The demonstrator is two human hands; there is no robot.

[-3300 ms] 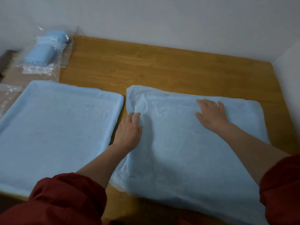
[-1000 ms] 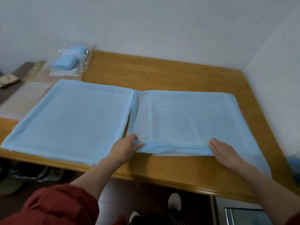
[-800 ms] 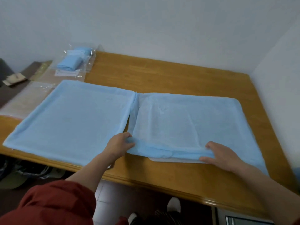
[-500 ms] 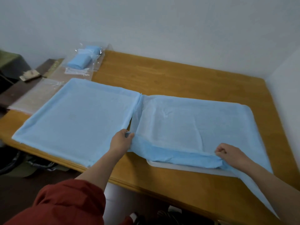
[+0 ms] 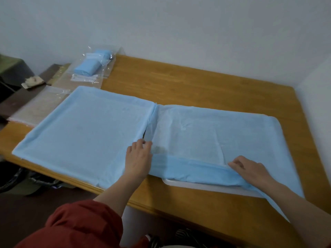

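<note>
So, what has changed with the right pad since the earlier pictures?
The near edge of the right pad was lifted and folded away from the person, making a flap. The left hand gripped the corner, then let go and now presses flat. The right hand lies on the flap's edge; whether it grips is unclear. The left pad and table stayed.

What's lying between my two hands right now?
Head view: the folded band of the right blue pad, running from left hand to right hand.

White walls (image 5: pixel 179 24) meet in corner; wooden table (image 5: pixel 197 86); dark side cabinet (image 5: pixel 18 99) left.
</note>
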